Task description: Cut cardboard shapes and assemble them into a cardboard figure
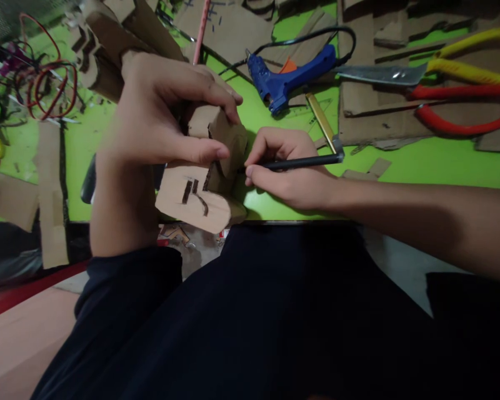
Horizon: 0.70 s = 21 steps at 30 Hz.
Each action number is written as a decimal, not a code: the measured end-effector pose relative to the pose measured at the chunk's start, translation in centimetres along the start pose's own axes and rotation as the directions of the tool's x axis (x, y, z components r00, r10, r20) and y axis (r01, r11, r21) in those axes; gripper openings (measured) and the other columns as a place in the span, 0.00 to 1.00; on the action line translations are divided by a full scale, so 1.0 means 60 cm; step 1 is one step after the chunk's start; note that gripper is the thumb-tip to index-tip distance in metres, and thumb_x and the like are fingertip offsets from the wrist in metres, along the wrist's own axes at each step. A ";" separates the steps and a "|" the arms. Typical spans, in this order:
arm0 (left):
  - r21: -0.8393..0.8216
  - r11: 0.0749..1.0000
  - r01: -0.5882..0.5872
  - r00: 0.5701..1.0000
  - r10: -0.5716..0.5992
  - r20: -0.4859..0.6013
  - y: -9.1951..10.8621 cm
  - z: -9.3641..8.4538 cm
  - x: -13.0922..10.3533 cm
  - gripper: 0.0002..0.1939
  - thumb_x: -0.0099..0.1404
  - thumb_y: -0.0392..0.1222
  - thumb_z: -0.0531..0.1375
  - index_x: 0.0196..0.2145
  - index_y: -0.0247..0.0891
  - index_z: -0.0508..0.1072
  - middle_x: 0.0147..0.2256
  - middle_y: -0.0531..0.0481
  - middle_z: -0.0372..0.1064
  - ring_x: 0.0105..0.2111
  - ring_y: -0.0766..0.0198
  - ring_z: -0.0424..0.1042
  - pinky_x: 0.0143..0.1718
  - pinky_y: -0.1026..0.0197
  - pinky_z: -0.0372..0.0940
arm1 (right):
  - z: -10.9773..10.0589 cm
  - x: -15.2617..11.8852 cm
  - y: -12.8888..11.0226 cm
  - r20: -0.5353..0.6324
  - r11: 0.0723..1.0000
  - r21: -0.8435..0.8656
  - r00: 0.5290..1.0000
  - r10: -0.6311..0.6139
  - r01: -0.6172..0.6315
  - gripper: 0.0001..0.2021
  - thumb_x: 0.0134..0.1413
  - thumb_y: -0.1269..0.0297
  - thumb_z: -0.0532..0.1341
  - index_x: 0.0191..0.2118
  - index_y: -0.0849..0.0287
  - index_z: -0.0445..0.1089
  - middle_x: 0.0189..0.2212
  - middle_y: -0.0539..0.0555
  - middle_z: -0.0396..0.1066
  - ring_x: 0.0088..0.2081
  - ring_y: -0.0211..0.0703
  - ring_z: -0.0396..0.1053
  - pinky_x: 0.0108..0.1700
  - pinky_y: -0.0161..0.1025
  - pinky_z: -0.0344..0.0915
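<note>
My left hand (170, 105) is closed around a rounded cardboard model (191, 197) at the table's front edge, thumb on the near side and fingers over the top. Dark marks and a curved line are drawn on the model's near face. A slim black pen (300, 162) is pinched in my right hand (287, 172), its tip end close to the model's right side. Whether the tip touches the cardboard I cannot tell.
On the green table (270, 205) lie a blue glue gun (291, 78), a gold-coloured cutter (320, 119), and scissors (429, 83) with yellow and red handles. Cardboard pieces (379, 125) spread right; tangled wires (50, 89) lie left. Another cardboard build (108, 39) stands behind my left hand.
</note>
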<state>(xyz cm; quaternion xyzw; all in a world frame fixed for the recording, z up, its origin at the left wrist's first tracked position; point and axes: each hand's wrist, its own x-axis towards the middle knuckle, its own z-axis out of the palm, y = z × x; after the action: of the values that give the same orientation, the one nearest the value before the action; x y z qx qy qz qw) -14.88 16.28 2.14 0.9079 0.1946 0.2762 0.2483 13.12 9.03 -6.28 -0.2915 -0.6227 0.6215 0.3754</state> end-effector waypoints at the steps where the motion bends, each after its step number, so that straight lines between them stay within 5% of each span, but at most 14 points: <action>1: 0.007 1.000 0.001 1.000 0.000 -0.001 0.001 0.001 0.000 0.29 0.59 0.49 0.89 0.56 0.46 0.92 0.45 0.42 0.90 0.51 0.40 0.91 0.48 0.46 0.82 | 0.000 0.000 -0.001 0.002 1.000 -0.004 1.000 0.003 -0.003 0.09 0.64 0.62 0.77 0.36 0.48 0.77 0.33 0.49 0.82 0.36 0.49 0.81 0.39 0.47 0.76; 14: -0.001 1.000 0.013 1.000 -0.013 -0.004 0.007 0.007 -0.003 0.27 0.62 0.49 0.88 0.54 0.37 0.91 0.45 0.39 0.88 0.50 0.44 0.90 0.47 0.50 0.77 | -0.001 -0.002 -0.013 -0.006 0.999 0.030 0.999 -0.044 0.044 0.12 0.64 0.58 0.80 0.36 0.48 0.78 0.34 0.50 0.84 0.36 0.49 0.82 0.40 0.48 0.75; 21: -0.005 1.000 0.025 0.998 -0.025 -0.061 0.005 0.013 -0.004 0.26 0.60 0.53 0.88 0.53 0.44 0.93 0.42 0.43 0.87 0.43 0.46 0.89 0.39 0.49 0.73 | 0.001 -0.003 -0.021 -0.041 0.999 0.033 0.999 -0.033 0.034 0.14 0.63 0.52 0.82 0.36 0.47 0.78 0.34 0.49 0.85 0.36 0.48 0.82 0.44 0.48 0.77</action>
<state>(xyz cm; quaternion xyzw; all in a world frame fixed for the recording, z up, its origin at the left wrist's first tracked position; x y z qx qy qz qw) -14.51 15.65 1.67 0.8960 0.2129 0.3009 0.2477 13.31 8.79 -5.04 -0.2872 -0.6093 0.6194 0.4032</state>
